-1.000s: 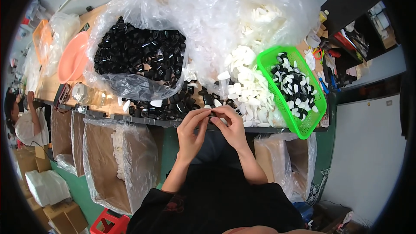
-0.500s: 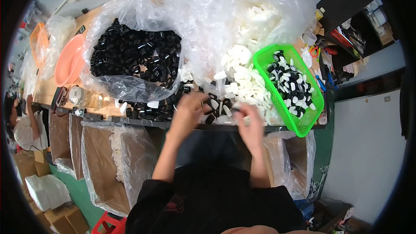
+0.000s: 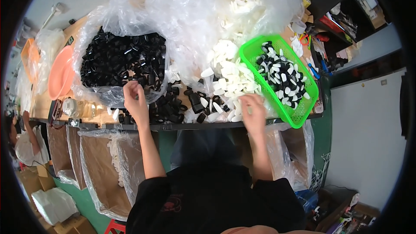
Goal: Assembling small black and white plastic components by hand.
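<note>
My left hand (image 3: 136,99) reaches to the near edge of a plastic-lined container heaped with small black plastic parts (image 3: 115,58). Its fingers are curled together, and whatever is between the tips blends into the black heap. My right hand (image 3: 253,109) is at the near side of a pile of small white oval plastic pieces (image 3: 234,76). Its fingers are bent inward over the white pieces, and I cannot make out what they pinch. Loose black parts (image 3: 167,107) lie on the table between my hands, mixed with a few white pieces.
To the right, a green perforated basket (image 3: 284,115) holds black-and-white pieces. Clear plastic sheeting (image 3: 186,13) covers the back. A pink basin (image 3: 61,73) and a glass jar (image 3: 70,107) stand at the left. Plastic-lined boxes (image 3: 102,164) sit below the table edge. Another person's arm (image 3: 30,132) shows at far left.
My left hand has moved left, from the loose parts in the middle to the black heap. My right hand has shifted to the white pile, and the dark piece at its fingers no longer shows.
</note>
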Motion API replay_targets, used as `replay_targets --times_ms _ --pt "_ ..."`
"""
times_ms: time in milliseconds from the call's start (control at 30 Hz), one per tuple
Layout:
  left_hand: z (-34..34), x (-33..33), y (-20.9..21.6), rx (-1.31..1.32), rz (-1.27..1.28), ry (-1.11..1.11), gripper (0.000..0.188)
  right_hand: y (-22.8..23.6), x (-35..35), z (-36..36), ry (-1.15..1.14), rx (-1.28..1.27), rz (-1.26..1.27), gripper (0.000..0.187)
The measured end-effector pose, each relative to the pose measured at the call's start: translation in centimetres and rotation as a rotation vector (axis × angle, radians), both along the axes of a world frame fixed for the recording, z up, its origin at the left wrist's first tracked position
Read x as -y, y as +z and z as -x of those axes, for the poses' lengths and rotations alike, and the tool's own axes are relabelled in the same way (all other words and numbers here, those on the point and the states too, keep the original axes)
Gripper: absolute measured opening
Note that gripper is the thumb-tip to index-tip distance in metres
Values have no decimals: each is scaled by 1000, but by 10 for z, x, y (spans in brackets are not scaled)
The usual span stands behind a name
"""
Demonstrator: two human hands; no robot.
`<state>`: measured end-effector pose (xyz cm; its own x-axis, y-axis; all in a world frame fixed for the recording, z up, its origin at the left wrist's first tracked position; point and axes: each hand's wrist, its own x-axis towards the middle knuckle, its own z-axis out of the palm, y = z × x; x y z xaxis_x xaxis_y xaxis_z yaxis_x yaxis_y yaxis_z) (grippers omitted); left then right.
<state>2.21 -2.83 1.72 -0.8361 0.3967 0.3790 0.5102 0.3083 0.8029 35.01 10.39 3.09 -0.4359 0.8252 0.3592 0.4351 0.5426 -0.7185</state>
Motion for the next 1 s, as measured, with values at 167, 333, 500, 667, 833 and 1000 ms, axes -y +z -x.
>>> replay_targets --times_ms 167,333,500,667,833,1000 --pt "-31 12 -2 615 -503 -298 36 -14 0 68 90 204 -176 13" --pt "-85 13 22 1034 -677 -544 32 13 10 82 56 -103 -165 15" --pt "-111 13 37 1030 -692 -692 29 60 41 79 246 -391 179 18" --pt "-122 11 46 908 -658 -771 31 80 57 76 274 -418 -34 21" --pt "-128 14 52 835 -613 -771 28 75 62 80 233 -319 -140 22" --pt "-129 16 54 829 -596 -772 29 70 62 80 228 -352 -318 29"
